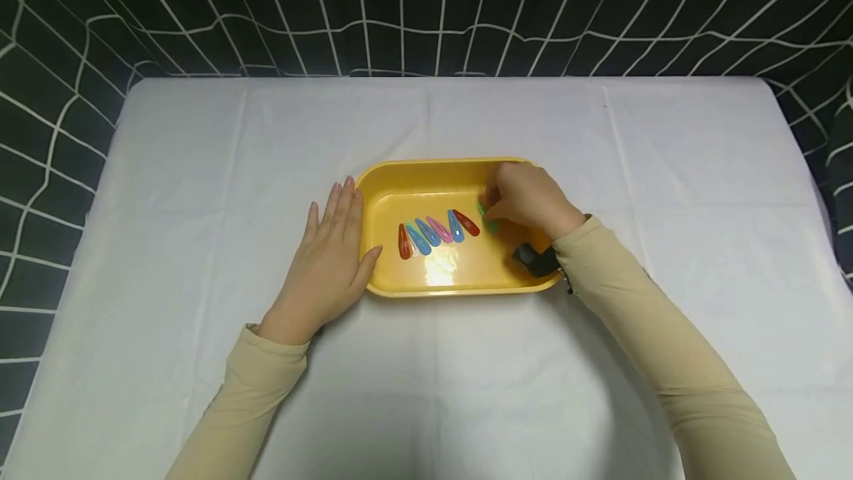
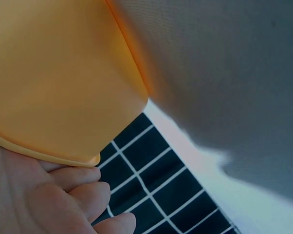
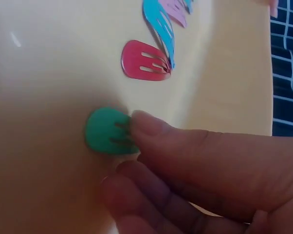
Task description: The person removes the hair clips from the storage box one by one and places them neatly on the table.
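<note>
A yellow tray holds a zigzag row of snap hair clips. At the row's left end lies a red hair clip; blue clips and a pink hair clip follow, then another red hair clip. My right hand reaches into the tray's right side and pinches a green hair clip by its narrow end, between thumb and fingers. That end is hidden under the thumb. With straight fingers, my left hand rests along the tray's left rim, its thumb over the edge.
A white cloth covers the table under the tray. Dark panels with a white net stand behind the table and at both sides. A black wrist-worn device hangs below the right wrist, over the tray's right corner.
</note>
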`<state>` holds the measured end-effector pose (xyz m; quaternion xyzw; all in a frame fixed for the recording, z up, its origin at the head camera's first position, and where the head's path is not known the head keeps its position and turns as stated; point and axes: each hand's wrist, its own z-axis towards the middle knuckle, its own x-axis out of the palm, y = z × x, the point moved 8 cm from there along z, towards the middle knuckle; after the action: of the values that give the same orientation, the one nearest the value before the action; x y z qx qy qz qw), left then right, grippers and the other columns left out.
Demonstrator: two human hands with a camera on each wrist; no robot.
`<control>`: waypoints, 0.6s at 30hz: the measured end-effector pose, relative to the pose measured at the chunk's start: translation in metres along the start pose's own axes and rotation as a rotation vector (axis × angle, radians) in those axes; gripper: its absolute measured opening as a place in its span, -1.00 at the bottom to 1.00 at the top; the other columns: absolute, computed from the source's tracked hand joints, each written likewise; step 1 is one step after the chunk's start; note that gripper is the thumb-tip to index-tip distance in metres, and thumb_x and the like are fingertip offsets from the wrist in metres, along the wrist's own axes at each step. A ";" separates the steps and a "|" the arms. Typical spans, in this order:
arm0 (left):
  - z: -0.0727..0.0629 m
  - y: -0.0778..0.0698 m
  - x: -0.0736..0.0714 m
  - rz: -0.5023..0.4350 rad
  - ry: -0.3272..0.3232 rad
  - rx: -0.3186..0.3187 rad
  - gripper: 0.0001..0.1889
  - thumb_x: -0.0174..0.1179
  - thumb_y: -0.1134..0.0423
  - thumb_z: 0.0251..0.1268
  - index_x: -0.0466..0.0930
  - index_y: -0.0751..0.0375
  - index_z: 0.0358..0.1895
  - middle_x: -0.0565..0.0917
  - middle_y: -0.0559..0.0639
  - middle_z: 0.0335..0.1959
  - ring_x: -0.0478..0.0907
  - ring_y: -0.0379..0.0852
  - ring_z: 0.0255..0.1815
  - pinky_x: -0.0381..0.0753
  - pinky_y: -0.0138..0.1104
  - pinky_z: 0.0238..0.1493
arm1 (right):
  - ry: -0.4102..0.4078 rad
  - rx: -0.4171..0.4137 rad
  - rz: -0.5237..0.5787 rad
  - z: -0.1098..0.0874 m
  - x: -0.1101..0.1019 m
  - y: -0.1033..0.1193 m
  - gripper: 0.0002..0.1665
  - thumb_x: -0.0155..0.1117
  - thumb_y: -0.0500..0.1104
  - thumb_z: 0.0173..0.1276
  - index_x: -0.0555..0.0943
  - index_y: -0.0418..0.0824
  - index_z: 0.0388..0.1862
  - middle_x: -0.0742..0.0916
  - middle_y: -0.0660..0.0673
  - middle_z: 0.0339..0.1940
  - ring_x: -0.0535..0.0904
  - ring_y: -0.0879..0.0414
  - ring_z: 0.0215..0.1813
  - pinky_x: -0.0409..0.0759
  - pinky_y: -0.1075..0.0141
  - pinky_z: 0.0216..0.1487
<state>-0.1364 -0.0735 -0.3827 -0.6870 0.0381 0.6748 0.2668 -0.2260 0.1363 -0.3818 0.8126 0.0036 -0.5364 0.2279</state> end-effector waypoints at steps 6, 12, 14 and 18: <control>0.000 -0.001 -0.002 -0.002 0.007 -0.007 -0.27 -0.12 0.06 0.44 -0.11 0.53 0.43 -0.20 0.29 0.50 -0.33 0.10 0.51 -0.33 0.01 0.42 | 0.020 -0.036 -0.035 0.004 0.004 0.002 -0.84 0.52 -0.27 -0.09 0.64 -0.24 -0.61 0.64 -0.04 -0.59 0.43 0.07 -0.50 0.42 0.29 -0.37; 0.001 0.000 -0.001 -0.015 0.008 -0.010 -0.27 -0.10 0.06 0.43 -0.12 0.53 0.43 -0.21 0.28 0.50 -0.32 0.09 0.51 -0.32 0.02 0.42 | 0.061 -0.065 0.045 0.006 0.007 0.001 -0.85 0.49 -0.29 -0.07 0.64 -0.23 -0.59 0.62 -0.02 -0.60 0.41 0.10 -0.50 0.38 0.31 -0.34; 0.001 0.000 0.000 -0.019 0.007 -0.009 -0.26 -0.10 0.06 0.43 -0.13 0.52 0.43 -0.21 0.28 0.50 -0.32 0.09 0.51 -0.32 0.01 0.42 | 0.065 -0.070 0.097 0.005 0.006 0.000 -0.86 0.47 -0.29 -0.05 0.63 -0.24 -0.58 0.62 -0.01 -0.61 0.41 0.11 -0.50 0.37 0.31 -0.33; 0.002 0.000 0.000 -0.024 -0.005 0.000 -0.27 -0.10 0.07 0.43 -0.12 0.53 0.43 -0.21 0.28 0.50 -0.32 0.08 0.51 -0.31 0.02 0.42 | 0.082 -0.043 0.255 0.002 0.003 -0.004 -0.88 0.46 -0.27 0.01 0.66 -0.26 -0.51 0.66 -0.02 -0.58 0.44 0.12 -0.48 0.39 0.32 -0.33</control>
<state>-0.1378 -0.0728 -0.3829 -0.6855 0.0291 0.6734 0.2753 -0.2273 0.1384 -0.3869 0.8227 -0.0788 -0.4692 0.3112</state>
